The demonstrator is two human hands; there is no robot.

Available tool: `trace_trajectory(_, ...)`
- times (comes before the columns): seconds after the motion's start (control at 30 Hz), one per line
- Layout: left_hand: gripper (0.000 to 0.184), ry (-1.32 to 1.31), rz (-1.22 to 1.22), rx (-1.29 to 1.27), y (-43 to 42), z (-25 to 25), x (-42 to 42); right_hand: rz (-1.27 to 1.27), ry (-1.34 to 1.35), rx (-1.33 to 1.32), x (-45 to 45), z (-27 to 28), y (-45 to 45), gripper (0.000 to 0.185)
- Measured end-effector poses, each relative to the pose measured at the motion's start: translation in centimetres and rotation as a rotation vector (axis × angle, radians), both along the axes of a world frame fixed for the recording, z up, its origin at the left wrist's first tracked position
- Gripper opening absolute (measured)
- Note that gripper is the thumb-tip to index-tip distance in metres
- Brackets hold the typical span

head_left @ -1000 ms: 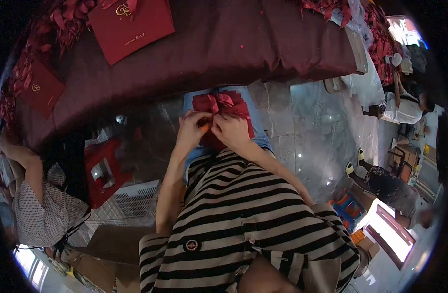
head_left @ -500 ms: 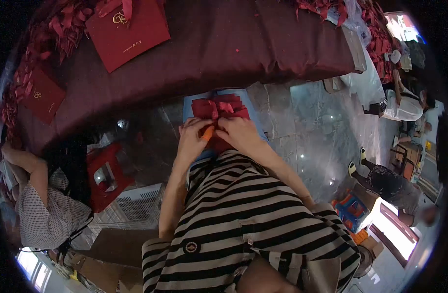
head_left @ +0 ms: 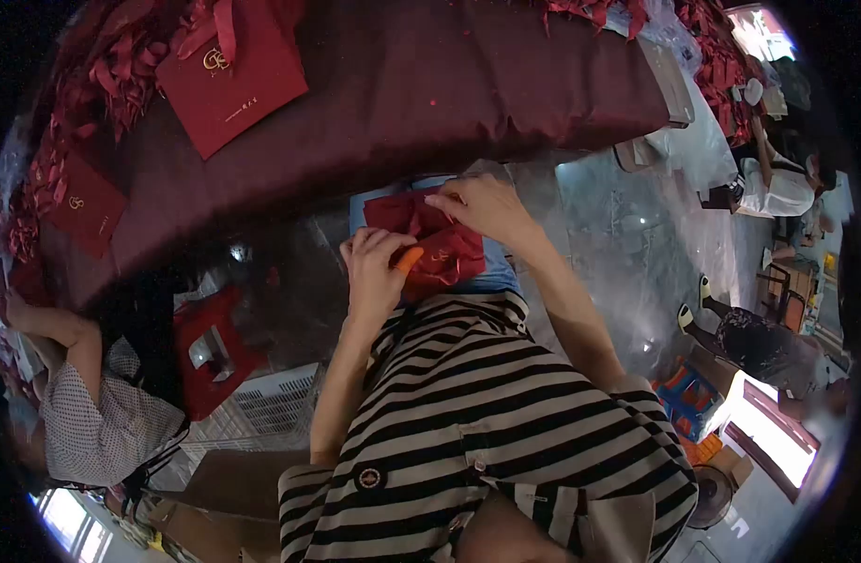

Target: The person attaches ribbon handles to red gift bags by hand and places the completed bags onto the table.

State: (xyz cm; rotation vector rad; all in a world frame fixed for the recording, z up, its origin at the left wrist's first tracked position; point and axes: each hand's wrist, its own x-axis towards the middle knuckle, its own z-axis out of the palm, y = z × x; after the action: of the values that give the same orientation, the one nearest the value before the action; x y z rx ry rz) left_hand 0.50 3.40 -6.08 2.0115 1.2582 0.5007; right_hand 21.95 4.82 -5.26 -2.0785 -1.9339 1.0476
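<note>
On my lap lies a dark red paper gift bag with a small gold logo and red ribbon. My left hand is closed on its left side, fingers curled over the edge. A small orange piece sits at that thumb; whether it is a thumb cover or a held tool I cannot tell. Up at the bag's far right edge, my right hand pinches with thumb and fingers. Its fingertips partly hide whether paper or ribbon is between them.
A table under dark red cloth stands in front, bearing red gift bags and heaps of ribbon. To the left are a person in a dotted top, a red stool and a white crate. Other people are at right.
My hands were close together at the ribbon; now they are apart, the right one farther up and right. The bag's gold logo now shows. The view has shifted slightly.
</note>
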Motion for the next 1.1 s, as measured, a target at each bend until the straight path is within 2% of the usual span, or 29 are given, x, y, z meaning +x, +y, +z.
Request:
trace_trajectory(0.1,0.021,0.053,-0.042,0.063,-0.2,-0.6,-0.2,0.011,0.018,-0.116,0.6,0.2,0.1,0.041)
trace_trajectory(0.17,0.021,0.06,-0.041,0.05,-0.4,-1.0,-0.3,0.22,0.066,0.159,0.9,-0.6,-0.8,0.034)
trace_trajectory(0.27,0.022,0.054,-0.057,0.031,-0.6,-0.8,-0.1,0.131,0.081,0.198,-0.3,-1.3,-1.2,0.026)
trace_trajectory(0.5,0.02,0.064,-0.038,0.08,-0.6,-1.2,-0.3,0.146,0.094,0.228,-0.6,-0.1,-0.9,0.016)
trace_trajectory(0.57,0.018,0.076,-0.049,0.042,-0.7,-1.4,-0.3,0.108,0.347,0.044,-1.2,0.8,-0.8,0.017)
trace_trajectory(0.63,0.016,0.088,-0.062,0.008,-1.0,-1.7,-0.3,0.135,0.397,-0.024,-1.7,0.4,-0.5,0.019)
trace_trajectory(0.7,0.012,0.017,-0.112,0.111,-2.0,-2.0,0.1,0.163,0.451,-0.095,-1.5,-1.0,-0.3,0.021)
trace_trajectory(0.77,0.013,-0.039,-0.099,0.184,-2.8,-2.4,0.2,0.444,0.356,-0.044,-0.9,-3.1,-0.2,0.022)
trace_trajectory(0.8,0.013,-0.06,-0.079,0.214,-3.0,-2.5,0.3,0.441,0.355,-0.044,-0.8,-2.4,-0.2,0.022)
trace_trajectory(0.87,0.015,-0.084,-0.063,0.242,-3.0,-2.6,0.4,0.16,0.652,-0.216,-0.3,-0.7,-0.4,0.022)
trace_trajectory(1.0,0.021,-0.053,-0.082,0.324,-2.2,-1.5,0.9,0.267,0.602,-0.142,0.5,-0.2,-0.7,0.024)
trace_trajectory(1.07,0.025,-0.046,-0.11,0.368,-2.0,-1.3,1.0,0.391,0.401,-0.058,0.8,-1.4,-1.1,0.027)
trace_trajectory(1.1,0.026,-0.033,-0.141,0.422,-2.0,-1.5,0.8,0.384,0.4,-0.056,0.9,-1.7,-1.3,0.027)
